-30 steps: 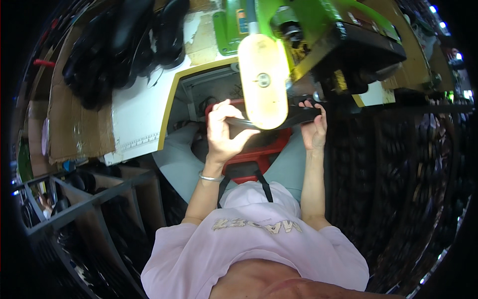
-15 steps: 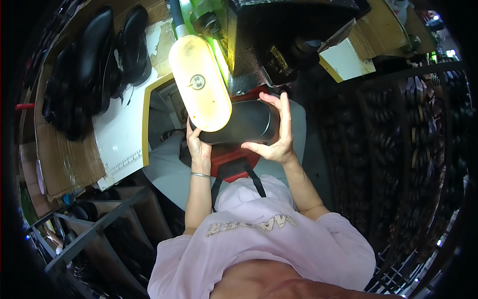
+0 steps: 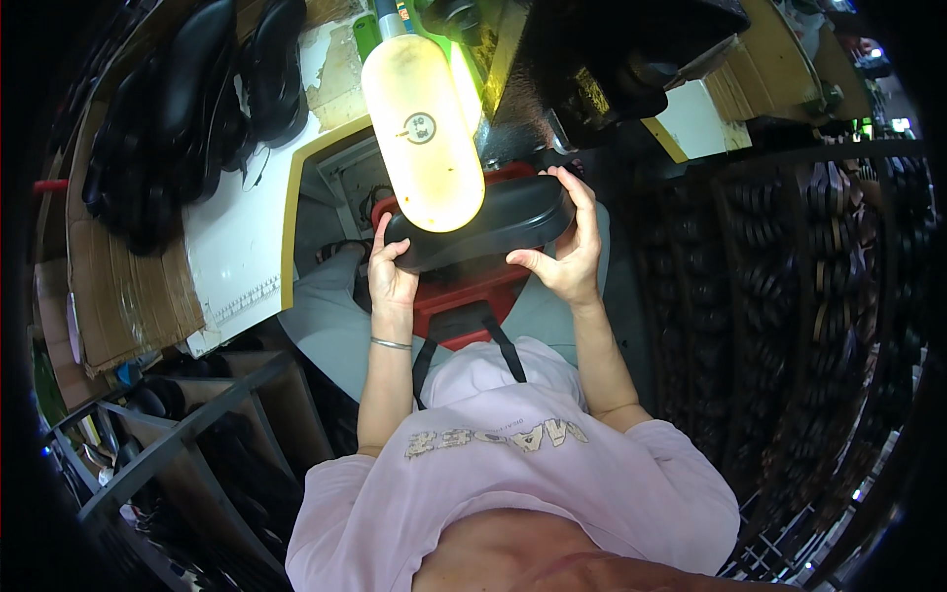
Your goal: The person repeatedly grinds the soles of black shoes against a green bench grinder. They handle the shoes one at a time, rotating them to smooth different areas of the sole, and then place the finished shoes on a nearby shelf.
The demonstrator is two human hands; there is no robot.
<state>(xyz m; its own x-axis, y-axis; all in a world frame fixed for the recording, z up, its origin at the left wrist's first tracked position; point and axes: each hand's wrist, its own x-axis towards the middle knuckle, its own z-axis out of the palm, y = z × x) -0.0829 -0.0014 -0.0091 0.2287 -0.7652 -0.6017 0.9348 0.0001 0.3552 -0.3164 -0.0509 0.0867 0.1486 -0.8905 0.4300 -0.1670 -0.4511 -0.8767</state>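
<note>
A black shoe sole (image 3: 513,219) is held crosswise above my lap, its side wall turned toward me and its right end a little higher. My left hand (image 3: 391,276) grips the left end, thumb on the near side. My right hand (image 3: 574,252) is wrapped round the right end, thumb below and fingers over the far edge. A lit, oval yellowish lamp (image 3: 424,128) hangs over the sole and hides part of its far left side. Beneath the sole is a red tray or bin (image 3: 473,296) with black straps near it.
Several black soles (image 3: 182,109) lie on cardboard at the left, beside a white table (image 3: 237,252) with a yellow edge. A dark machine (image 3: 592,69) stands just beyond my hands. Racks full of dark soles (image 3: 760,286) line the right; a partitioned shelf (image 3: 197,419) is at lower left.
The sole has tilted in my hands: its right end is higher and more of its side wall shows. Both hands still hold its ends. The lamp and machine appear shifted up and right.
</note>
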